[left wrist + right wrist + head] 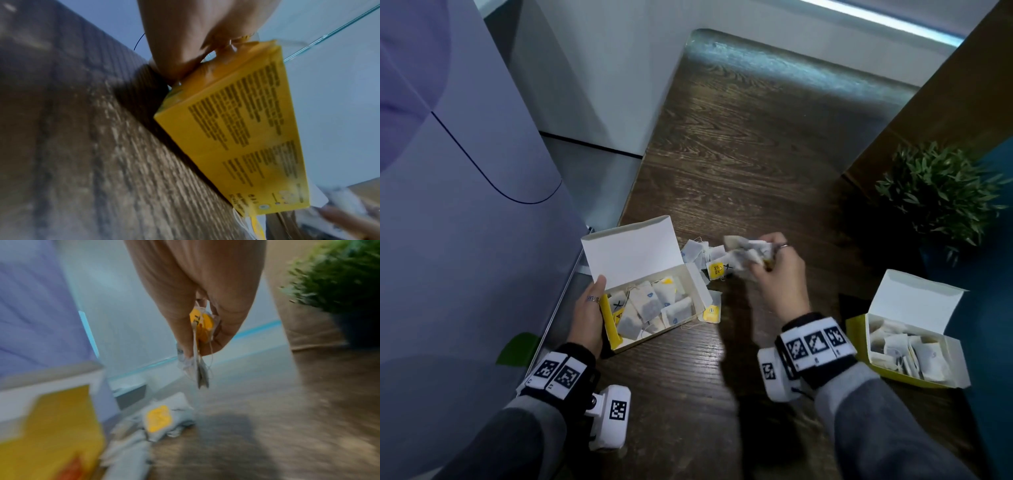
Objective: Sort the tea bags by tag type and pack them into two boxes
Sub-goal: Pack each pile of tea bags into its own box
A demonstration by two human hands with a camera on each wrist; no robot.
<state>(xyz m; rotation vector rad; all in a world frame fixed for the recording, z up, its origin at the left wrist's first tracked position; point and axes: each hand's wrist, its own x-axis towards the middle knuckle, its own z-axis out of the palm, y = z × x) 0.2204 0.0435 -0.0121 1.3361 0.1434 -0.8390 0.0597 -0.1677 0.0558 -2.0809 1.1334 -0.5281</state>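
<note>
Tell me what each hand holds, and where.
Left hand grips the near box by its left end. Right hand pinches a bunch of tea bags at their tags.

Potted plant point(941, 192) on wooden table point(750, 144)

Office-like interior: dark wood table point(739, 144), potted plant point(941, 195), white walls.

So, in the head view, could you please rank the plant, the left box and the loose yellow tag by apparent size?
1. plant
2. left box, roughly alike; it sits nearer the camera, so unsure
3. yellow tag
</note>
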